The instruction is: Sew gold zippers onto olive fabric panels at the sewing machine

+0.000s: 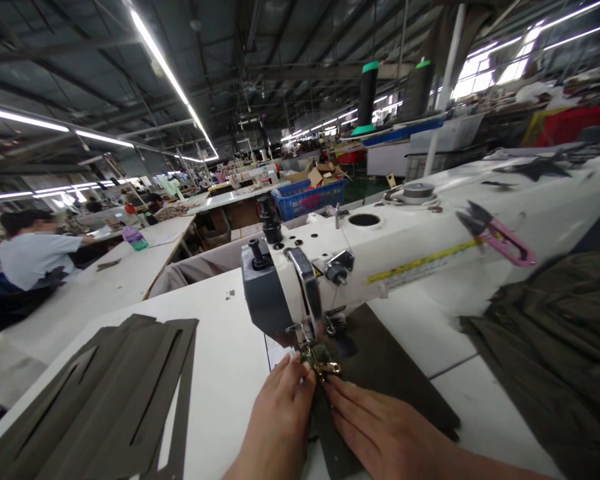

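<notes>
A white sewing machine (350, 280) stands in front of me, its presser foot (307, 347) down by a piece of dark olive fabric (395, 373). On the fabric beside the foot lies a gold zipper pull (327, 367). My left hand (283, 410) is closed on the fabric just left of the pull, fingertips close to the foot. Stretched out flat, the fingers of my right hand (380, 423) press the fabric right of the pull. The spot under the foot is partly hidden by my fingers.
Slotted olive panels (125, 387) lie stacked at left. More dark fabric (555, 347) is heaped at right. Pink-handled thread snips (505, 240) sit against the machine arm. A blue crate (310, 199) stands behind. A person in a white shirt (37, 257) sits at far left.
</notes>
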Action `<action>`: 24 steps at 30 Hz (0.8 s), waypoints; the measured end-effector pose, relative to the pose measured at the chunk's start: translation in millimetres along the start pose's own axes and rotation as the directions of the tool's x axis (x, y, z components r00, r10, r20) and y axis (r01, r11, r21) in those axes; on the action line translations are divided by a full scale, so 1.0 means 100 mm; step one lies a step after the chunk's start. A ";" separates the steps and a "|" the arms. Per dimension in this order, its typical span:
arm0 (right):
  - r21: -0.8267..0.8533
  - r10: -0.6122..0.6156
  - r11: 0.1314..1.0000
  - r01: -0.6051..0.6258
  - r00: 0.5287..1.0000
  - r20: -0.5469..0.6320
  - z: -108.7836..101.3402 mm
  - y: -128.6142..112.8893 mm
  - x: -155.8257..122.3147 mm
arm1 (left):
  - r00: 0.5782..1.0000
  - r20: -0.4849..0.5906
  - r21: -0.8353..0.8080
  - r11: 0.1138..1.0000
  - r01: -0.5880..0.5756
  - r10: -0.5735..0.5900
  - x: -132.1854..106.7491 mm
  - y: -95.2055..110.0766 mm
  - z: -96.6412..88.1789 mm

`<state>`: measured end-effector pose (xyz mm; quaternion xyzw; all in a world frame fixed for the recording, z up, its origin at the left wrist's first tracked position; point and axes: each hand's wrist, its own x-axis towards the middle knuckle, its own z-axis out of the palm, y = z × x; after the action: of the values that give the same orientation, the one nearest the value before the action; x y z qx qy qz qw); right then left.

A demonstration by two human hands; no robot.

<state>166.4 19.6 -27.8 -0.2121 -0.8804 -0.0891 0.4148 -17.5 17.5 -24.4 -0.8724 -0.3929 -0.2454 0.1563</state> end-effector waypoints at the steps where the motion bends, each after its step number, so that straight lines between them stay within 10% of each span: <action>1: 0.000 0.001 1.000 -0.001 1.000 -0.009 0.02 0.01 0.00 | 1.000 0.003 -0.017 1.000 0.010 -0.010 0.01 -0.01 0.01; 11: 0.120 0.015 0.992 -0.037 0.984 0.178 -0.05 0.11 0.04 | 0.989 0.020 -0.174 0.973 0.149 -0.148 0.10 -0.05 0.05; 17: -0.128 0.502 0.863 -0.489 0.804 0.317 0.02 0.27 0.31 | 0.985 0.081 -0.184 0.969 0.163 -0.151 0.14 -0.02 -0.09; 24: -0.210 0.621 0.779 -0.591 0.681 0.389 0.15 0.38 0.42 | 0.986 0.120 -0.089 0.988 0.128 -0.117 0.03 0.06 -0.13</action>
<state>148.7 71.5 -5.9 -0.5191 -0.8265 0.0737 0.2049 -14.9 9.3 -12.5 -0.8658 -0.4417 -0.2228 0.0758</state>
